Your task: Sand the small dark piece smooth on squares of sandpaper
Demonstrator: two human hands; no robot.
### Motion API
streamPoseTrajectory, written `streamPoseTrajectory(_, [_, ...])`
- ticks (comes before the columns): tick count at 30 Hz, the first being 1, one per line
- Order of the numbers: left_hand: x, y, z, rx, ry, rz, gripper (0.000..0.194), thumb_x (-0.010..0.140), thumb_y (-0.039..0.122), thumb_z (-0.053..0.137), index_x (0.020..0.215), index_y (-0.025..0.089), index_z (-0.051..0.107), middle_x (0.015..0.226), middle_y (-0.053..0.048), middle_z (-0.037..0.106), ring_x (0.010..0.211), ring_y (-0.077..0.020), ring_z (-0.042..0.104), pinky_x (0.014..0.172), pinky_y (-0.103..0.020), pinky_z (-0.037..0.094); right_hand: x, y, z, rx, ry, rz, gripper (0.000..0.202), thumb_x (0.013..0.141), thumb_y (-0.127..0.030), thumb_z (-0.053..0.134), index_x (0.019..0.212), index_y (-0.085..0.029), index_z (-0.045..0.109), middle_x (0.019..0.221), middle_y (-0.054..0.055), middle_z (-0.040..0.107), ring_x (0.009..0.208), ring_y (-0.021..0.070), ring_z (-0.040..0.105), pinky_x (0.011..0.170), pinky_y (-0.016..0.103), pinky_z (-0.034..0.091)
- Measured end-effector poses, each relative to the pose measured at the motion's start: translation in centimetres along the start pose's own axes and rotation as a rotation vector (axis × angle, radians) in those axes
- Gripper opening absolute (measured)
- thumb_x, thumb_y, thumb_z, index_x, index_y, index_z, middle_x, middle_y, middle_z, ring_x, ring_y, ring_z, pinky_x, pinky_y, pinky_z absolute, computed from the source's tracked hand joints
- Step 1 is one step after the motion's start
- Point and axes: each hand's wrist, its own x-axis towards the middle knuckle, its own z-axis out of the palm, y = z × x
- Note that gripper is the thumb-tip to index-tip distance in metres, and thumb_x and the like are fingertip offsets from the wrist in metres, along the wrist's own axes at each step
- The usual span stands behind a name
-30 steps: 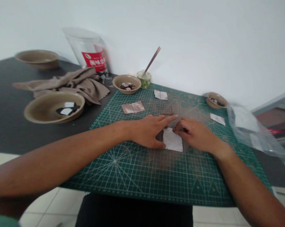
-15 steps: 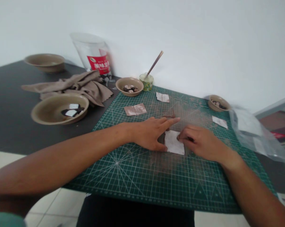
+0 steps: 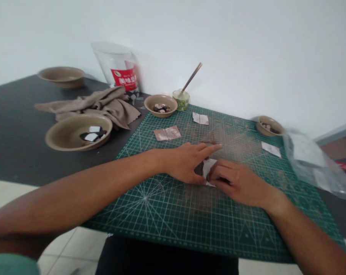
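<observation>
A small white square sheet with brownish smudges lies on the green cutting mat; whether it is paper or cloth I cannot tell. My left hand lies at its left side, fingers stretched out and thumb touching the near left edge. Over the sheet's right part my right hand is closed in a pinch, covering much of it. What its fingertips hold, if anything, is hidden. Similar smudged pieces lie beyond: a brownish one, a white one and another at the right.
A bowl and another bowl hold small dark and pale bits. A green-patterned cup carries a thin stick. Leftward are a larger bowl, a crumpled cloth and a clear tub. A plastic bag lies right.
My right hand has moved left and nearer across the white sheet, now hiding more of it. My left hand stays in place on the sheet's left edge. The view has shifted slightly.
</observation>
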Motion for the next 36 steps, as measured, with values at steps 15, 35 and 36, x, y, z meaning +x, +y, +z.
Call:
streamPoseTrajectory(15, [0.0,-0.1,0.1,0.007,0.021,-0.015,0.104,0.084,0.050,0.063,0.160,0.026,-0.004,0.161,-0.017,0.030,0.139,-0.0365,0.042,0.110,-0.050,0.032,0.6,1.2,0.0,-0.110,0.156,0.121,0.013,0.099,-0.021,0.051,0.096,-0.019,0.064,0.102,0.008,0.065,0.093,0.0216,0.062,0.082,0.037,0.049])
streamPoseTrajectory(35, [0.0,-0.1,0.1,0.004,0.016,0.005,0.105,0.084,0.053,0.063,0.161,0.023,-0.002,0.157,-0.018,0.035,0.140,-0.0368,0.042,0.110,-0.049,0.034,0.2,0.2,0.1,-0.020,0.037,0.008,0.013,0.098,-0.018,0.051,0.096,-0.020,0.064,0.101,0.006,0.065,0.091,0.0189,0.062,0.082,0.033,0.049])
streamPoseTrajectory(36, [0.0,-0.1,0.1,0.007,0.019,-0.002,0.104,0.084,0.052,0.063,0.161,0.023,-0.002,0.158,-0.018,0.034,0.139,-0.0367,0.042,0.110,-0.050,0.034,0.4,0.4,0.2,-0.065,0.087,0.051,0.014,0.098,-0.019,0.051,0.097,-0.019,0.064,0.102,0.008,0.065,0.094,0.0206,0.062,0.083,0.035,0.049])
